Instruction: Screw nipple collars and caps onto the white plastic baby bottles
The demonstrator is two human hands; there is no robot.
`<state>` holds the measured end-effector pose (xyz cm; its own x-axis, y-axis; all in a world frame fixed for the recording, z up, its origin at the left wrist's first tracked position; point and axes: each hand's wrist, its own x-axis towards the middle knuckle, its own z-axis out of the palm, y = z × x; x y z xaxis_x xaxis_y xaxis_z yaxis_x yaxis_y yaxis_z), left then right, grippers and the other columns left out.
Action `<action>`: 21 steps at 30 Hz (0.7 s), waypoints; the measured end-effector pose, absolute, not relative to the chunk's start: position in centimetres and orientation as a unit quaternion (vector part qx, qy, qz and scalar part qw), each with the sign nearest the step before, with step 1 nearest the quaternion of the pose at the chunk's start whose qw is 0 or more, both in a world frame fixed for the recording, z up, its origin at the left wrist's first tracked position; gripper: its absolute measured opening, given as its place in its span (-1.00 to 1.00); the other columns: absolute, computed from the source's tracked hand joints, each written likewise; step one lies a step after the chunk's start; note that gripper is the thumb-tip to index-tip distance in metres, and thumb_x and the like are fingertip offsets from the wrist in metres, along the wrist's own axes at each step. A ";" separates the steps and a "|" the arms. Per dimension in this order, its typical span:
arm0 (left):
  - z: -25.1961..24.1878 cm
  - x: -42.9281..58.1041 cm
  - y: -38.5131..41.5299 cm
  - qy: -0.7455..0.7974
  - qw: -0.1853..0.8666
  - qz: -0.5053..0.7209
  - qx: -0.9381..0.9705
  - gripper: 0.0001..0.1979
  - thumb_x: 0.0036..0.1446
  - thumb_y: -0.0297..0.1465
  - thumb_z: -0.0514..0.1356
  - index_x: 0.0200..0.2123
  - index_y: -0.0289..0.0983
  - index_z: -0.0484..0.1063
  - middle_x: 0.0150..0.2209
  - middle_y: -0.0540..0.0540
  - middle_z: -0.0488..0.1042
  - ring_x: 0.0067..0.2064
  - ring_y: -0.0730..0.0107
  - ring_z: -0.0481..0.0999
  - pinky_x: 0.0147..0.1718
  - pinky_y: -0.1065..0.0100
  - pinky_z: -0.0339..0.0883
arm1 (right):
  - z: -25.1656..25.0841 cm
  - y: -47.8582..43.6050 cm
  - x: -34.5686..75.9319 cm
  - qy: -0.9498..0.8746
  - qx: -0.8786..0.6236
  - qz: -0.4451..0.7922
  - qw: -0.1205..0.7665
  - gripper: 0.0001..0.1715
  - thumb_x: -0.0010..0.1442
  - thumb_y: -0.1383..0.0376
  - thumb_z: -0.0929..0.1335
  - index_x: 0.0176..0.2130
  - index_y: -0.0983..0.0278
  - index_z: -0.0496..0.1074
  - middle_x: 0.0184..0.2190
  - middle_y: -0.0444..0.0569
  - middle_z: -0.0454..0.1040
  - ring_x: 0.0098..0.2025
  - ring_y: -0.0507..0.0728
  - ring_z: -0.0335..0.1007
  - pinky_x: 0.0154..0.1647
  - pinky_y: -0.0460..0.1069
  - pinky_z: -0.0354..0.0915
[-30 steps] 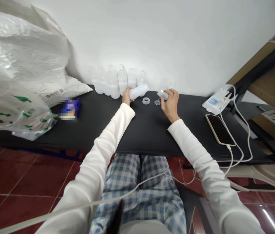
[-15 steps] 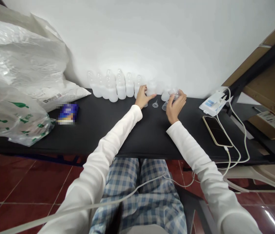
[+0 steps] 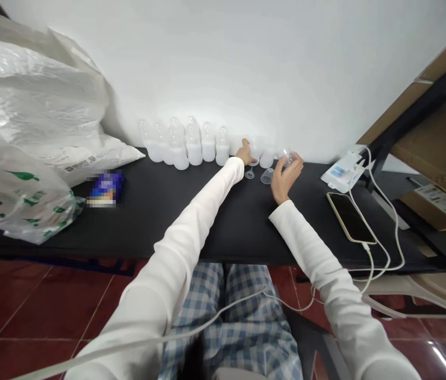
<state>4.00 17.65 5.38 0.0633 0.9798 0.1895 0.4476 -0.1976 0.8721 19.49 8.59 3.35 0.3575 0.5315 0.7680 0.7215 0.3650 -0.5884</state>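
Observation:
My left hand (image 3: 247, 152) reaches to the back of the table, thumb and fingers around a frosted baby bottle (image 3: 256, 143) that has no clear dome on top. My right hand (image 3: 287, 177) is raised with curled fingers around a clear plastic cap (image 3: 287, 157). Between the hands, a small clear bottle nipple (image 3: 250, 173) stands on the black tabletop. A clear dome cap (image 3: 267, 176) lies on its side by my right thumb. Another frosted bottle (image 3: 267, 157) stands behind it. To the left, several capped bottles (image 3: 195, 150) stand in a row near the wall.
Large white plastic bags (image 3: 40, 100) fill the left end of the table (image 3: 159, 211), with a blue packet (image 3: 106, 188) beside them. At right lie a phone (image 3: 350, 217), a white power strip (image 3: 342, 170) and loose cables. A cable (image 3: 207, 321) crosses my lap.
My left hand has moved right with the frosted bottle, closer to the other uncapped bottle. The right hand stays nearly in place, still holding the clear cap. The view has shifted slightly.

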 end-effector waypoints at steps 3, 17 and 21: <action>6.5 4.6 17.1 0.585 0.321 0.382 0.639 -0.13 -0.14 -0.58 0.50 0.20 -0.37 0.13 0.20 -0.56 0.42 0.22 -0.13 0.49 0.25 0.04 0.26 | 3.4 8.6 19.5 -0.563 -0.558 -0.058 0.607 -0.47 0.45 -0.02 0.11 0.19 0.25 0.21 0.09 0.24 0.33 0.22 0.36 0.31 0.25 0.40 0.23; 4.8 -0.5 5.4 0.356 0.357 0.536 0.678 -0.76 0.28 -0.23 0.23 -0.09 -0.25 0.51 -0.11 -0.13 0.60 -0.13 0.38 0.56 -0.12 0.37 0.38 | 2.9 6.7 16.8 -0.675 -0.477 0.055 0.560 -0.46 0.42 -0.13 0.15 0.07 0.22 0.24 -0.09 0.14 0.48 -0.17 0.22 0.50 -0.07 0.18 0.43; 4.0 -0.8 4.0 0.338 0.355 0.570 0.659 -0.64 0.18 -0.07 0.32 -0.24 -0.27 0.56 -0.21 -0.10 0.59 -0.20 0.41 0.56 -0.14 0.37 0.39 | 3.0 5.9 15.9 -0.696 -0.468 0.090 0.537 -0.51 0.40 -0.14 0.17 -0.04 0.19 0.28 -0.23 0.02 0.52 -0.32 0.15 0.46 -0.21 0.10 0.38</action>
